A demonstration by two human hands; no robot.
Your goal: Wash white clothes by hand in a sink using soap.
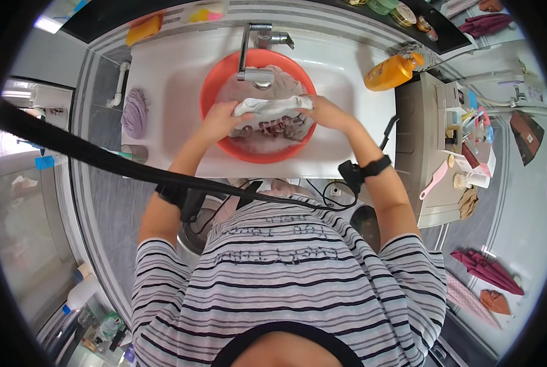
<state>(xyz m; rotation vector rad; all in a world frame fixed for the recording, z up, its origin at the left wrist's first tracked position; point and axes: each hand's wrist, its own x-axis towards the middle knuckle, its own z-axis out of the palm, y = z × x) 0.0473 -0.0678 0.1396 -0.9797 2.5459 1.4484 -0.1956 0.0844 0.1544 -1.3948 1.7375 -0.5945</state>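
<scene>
My left hand [222, 118] and my right hand [328, 114] each grip one end of a white cloth [272, 107], stretched between them. It is held over an orange-red basin [258, 156] standing in the white sink. Inside the basin lies a wet pale garment [289, 82] with dark printed marks, in sudsy water. Whether the white cloth is part of that garment I cannot tell. A chrome faucet [244, 54] reaches over the basin, its spout just beyond the cloth. Both sets of fingers are closed, partly hidden by the cloth.
A lilac cloth [135, 113] lies on the left rim of the sink [341, 137]. An orange pump bottle [394, 72] stands at the right rim. A counter with a pink brush [434, 180] is to the right. A black cable [120, 164] crosses before my left forearm.
</scene>
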